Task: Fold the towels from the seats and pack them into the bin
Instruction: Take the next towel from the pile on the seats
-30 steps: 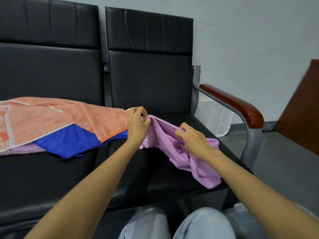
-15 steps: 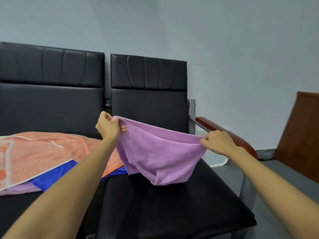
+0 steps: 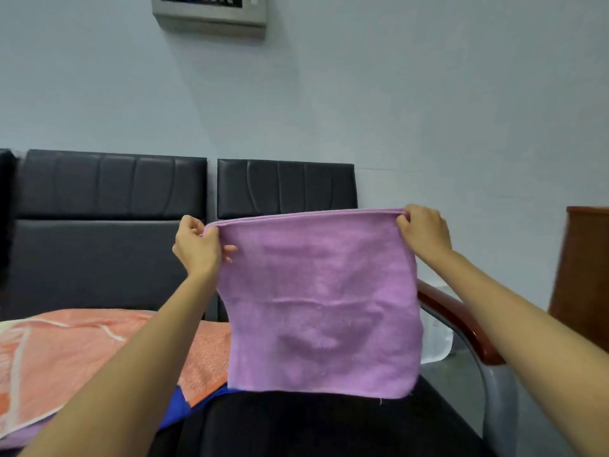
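Pinches the top left corner of the purple towel [image 3: 316, 305] with the left hand [image 3: 197, 249], thumb in front, fingers curled behind. Pinches the top right corner with the right hand [image 3: 423, 230], fingers folded over the hem. Holds both hands nearly level and well apart, top edge pulled taut between them.

Hangs flat and upright in the air over the right seat of the bench [image 3: 99, 258], broad face toward the camera. Looks near square, so no clear long axis; top edge runs left to right, bottom edge hangs free.

Shows plain lilac terry, a double edge along the top, one faint horizontal crease across the middle, rounded lower corners.

Leaves an orange towel [image 3: 82, 351] spread on the left seat, over a blue towel [image 3: 179, 405] peeking out at the front edge, with a second purple strip [image 3: 13, 438] under both. Notes a wood-topped armrest [image 3: 458, 324] at the bench's right end, partly behind the held towel.
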`<action>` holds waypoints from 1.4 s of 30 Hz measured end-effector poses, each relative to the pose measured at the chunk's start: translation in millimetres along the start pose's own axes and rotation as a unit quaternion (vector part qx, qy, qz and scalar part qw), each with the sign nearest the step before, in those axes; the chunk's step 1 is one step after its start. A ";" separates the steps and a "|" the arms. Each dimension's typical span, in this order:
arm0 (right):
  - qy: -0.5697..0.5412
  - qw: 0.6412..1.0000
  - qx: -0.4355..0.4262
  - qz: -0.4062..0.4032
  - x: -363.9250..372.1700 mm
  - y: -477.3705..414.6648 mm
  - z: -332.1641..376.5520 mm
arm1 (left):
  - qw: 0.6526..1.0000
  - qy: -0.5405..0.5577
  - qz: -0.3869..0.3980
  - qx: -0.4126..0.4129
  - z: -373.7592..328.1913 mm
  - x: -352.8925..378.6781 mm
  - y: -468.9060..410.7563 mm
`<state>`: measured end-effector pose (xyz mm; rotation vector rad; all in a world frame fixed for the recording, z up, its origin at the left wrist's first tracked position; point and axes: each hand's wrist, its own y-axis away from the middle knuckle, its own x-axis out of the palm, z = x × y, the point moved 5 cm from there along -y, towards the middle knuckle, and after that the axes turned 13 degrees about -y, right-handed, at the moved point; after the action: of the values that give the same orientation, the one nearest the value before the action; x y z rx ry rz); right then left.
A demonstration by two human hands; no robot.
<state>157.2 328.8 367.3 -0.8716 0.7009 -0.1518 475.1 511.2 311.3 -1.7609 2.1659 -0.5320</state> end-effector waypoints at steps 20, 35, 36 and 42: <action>-0.177 0.964 0.190 0.062 30.8 3.0 -54.5 | 0.984 -0.150 0.094 0.003 28.3 12.0 -0.2; -0.314 0.936 0.134 -0.086 -9.8 46.6 -70.7 | 0.995 -0.079 0.054 0.030 17.2 -4.7 41.0; -0.305 0.939 0.138 -0.077 -9.7 63.7 -78.1 | 0.996 -0.068 0.063 0.014 29.1 -7.2 56.1; -0.307 0.934 0.180 -0.029 4.6 151.7 -129.4 | 0.980 -0.053 0.190 -0.012 84.3 -11.3 120.6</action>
<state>57.3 341.2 195.2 -0.5370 0.0526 -0.0499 410.8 536.0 180.9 -1.3020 2.3550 -0.3097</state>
